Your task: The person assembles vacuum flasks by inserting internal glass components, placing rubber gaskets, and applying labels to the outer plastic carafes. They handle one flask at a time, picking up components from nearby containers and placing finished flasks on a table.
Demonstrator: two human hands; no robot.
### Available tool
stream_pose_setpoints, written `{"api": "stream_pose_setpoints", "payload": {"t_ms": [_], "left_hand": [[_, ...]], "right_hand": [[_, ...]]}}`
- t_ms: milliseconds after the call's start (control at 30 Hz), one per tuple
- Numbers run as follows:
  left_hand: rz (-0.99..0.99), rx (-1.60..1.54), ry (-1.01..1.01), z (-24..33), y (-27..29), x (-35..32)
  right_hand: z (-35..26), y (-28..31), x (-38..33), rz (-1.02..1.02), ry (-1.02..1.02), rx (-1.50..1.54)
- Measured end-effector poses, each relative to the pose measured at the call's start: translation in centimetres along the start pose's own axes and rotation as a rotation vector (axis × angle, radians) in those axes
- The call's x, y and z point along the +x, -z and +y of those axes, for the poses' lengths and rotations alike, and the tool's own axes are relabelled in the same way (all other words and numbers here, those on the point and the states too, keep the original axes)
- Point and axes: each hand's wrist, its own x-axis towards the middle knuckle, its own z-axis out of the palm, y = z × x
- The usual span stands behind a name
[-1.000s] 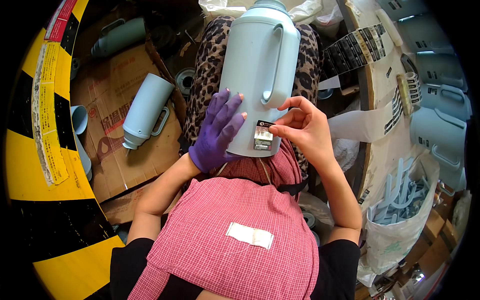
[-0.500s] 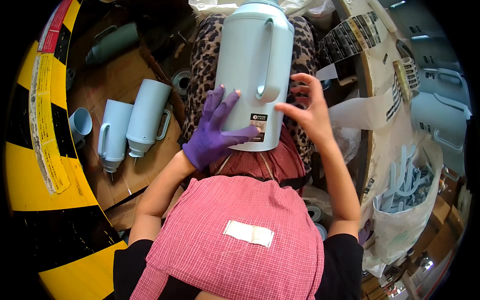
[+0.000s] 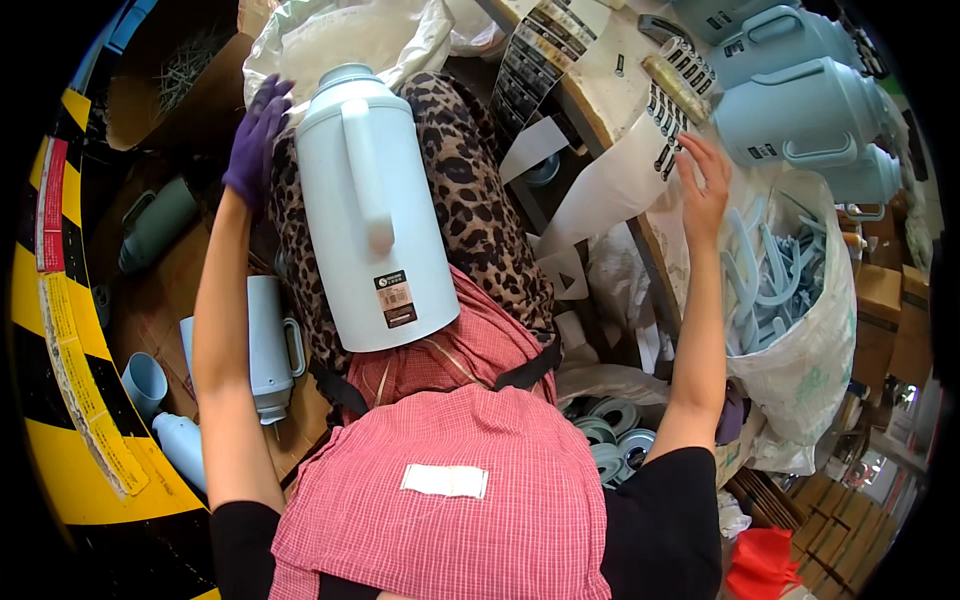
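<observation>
A pale blue vacuum flask casing [image 3: 328, 215] with a side handle lies across my lap, its neck pointing away and a small dark label [image 3: 395, 298] near its base. My left hand [image 3: 257, 148], in a purple glove, is beside the flask's upper left side with its fingers stretched out, holding nothing. On the right, my bare right hand [image 3: 706, 190] reaches over the worktable with fingers apart, its fingertips at a strip of small black labels [image 3: 668, 125]. Whether they touch a label I cannot tell.
Several pale blue flask casings [image 3: 790, 110] stand on the worktable at the right. A white sack [image 3: 800, 340] holds loose blue handles. More casings [image 3: 272, 345] lie on cardboard at the left, inside a yellow-and-black striped edge [image 3: 75, 400]. An open white bag [image 3: 350, 40] is ahead.
My left hand has come off the flask's lower body and moved up to its left. My right hand has moved from beside the handle to the label strip. The view has swung right.
</observation>
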Motion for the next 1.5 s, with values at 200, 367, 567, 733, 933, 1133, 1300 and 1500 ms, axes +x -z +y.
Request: {"api": "stream_pose_setpoints", "payload": {"t_ms": [200, 367, 567, 733, 933, 1133, 1300, 1500], "left_hand": [[-0.177, 0.554, 0.009, -0.2, 2.7, 4.8], [-0.419, 0.247, -0.192, 8.3, 1.7, 0.8], [-0.389, 0.522, -0.275, 12.8, -3.4, 1.0], [-0.395, 0.942, -0.055, 11.9, -5.6, 4.6], [-0.456, 1.498, 0.08, 8.3, -7.7, 8.2], [-0.365, 1.423, 0.179, 5.5, -9.8, 9.7], [-0.112, 0.851, -0.18, 4.3, -7.7, 6.6], [0.225, 0.503, -0.43, 4.6, -5.5, -8.9]], "right_hand": [[5.2, -2.1, -0.2, -0.193, -0.123, 0.022], [5.8, -2.0, 0.7, -0.259, -0.172, 0.208], [5.6, -1.9, 1.7, -0.345, -0.298, 0.295], [5.6, -1.9, 1.4, -0.351, -0.29, 0.281], [5.6, -1.9, 1.3, -0.324, -0.277, 0.258], [6.0, -2.0, 1.9, -0.324, -0.304, 0.286], [4.2, -1.6, 1.0, -0.207, -0.317, 0.214], [-7.6, 0.1, -2.8, -0.07, -0.098, 0.104]]}}
